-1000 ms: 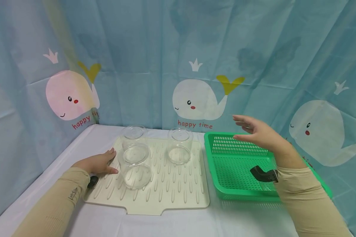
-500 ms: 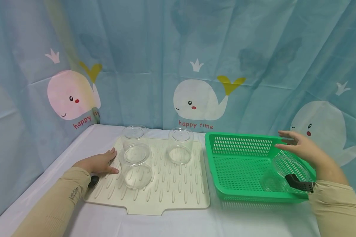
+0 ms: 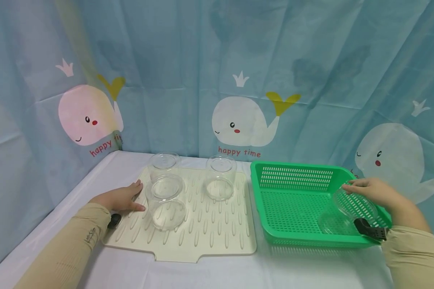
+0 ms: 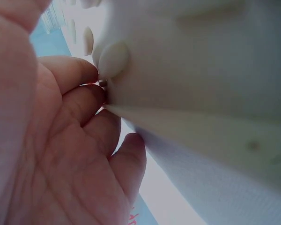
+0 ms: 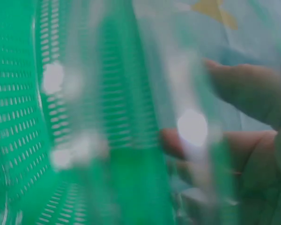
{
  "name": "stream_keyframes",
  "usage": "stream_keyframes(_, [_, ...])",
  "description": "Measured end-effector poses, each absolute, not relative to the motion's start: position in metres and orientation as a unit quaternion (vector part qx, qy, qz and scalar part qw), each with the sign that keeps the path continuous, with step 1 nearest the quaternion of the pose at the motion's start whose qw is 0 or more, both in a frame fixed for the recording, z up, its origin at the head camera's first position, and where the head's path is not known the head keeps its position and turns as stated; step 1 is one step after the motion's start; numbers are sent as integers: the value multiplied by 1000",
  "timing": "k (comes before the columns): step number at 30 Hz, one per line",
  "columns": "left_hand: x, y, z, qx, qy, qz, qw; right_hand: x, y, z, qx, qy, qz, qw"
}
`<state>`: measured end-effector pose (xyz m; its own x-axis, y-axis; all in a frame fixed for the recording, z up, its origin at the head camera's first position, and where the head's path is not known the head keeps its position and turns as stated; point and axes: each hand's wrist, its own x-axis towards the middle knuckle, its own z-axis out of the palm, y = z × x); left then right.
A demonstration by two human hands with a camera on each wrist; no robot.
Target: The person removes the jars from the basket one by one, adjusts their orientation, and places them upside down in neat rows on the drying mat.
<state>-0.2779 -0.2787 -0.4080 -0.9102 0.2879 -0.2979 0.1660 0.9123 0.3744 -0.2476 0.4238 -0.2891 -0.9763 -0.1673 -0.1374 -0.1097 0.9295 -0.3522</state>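
In the head view my left hand (image 3: 119, 198) rests at the left edge of a cream ridged mat (image 3: 209, 228), its fingers spread. The left wrist view shows the fingertips (image 4: 100, 77) against the mat's edge. Three clear cylindrical containers stand on the mat: a front-left one (image 3: 166, 208), a back-left one (image 3: 164, 164) and a right one (image 3: 220, 180). A fourth clear container (image 3: 341, 214) leans in the green basket (image 3: 293, 237). My right hand (image 3: 377, 193) is at its upper rim, fingers extended. Through the blurred clear wall, the right wrist view shows parted fingers (image 5: 253, 89); a firm hold is not visible.
The basket stands right of the mat on a white-covered table (image 3: 231, 273). A blue curtain (image 3: 188, 80) with whale prints hangs behind and at the sides. Black wrist mounts sit at both sleeves, the right one (image 3: 370, 229) close to the leaning container and basket rim.
My right hand has moved right and down, from above the basket to the rim of the leaning container. The left hand and the containers on the mat have stayed put.
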Motion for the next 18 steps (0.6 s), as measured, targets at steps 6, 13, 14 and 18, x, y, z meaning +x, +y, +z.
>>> stream_keyframes(6, [-278, -278, -409, 112, 962, 173, 178, -247, 417, -292, -75, 979, -163, 100])
stream_keyframes(13, [-277, -277, -406, 111, 963, 171, 177, -250, 406, -293, -81, 954, -247, 151])
stream_keyframes(14, [-276, -277, -406, 111, 963, 172, 177, -250, 405, -294, -83, 949, -259, 157])
stream_keyframes(18, [-275, -276, -406, 113, 962, 174, 176, -252, 398, -295, -101, 942, -275, 162])
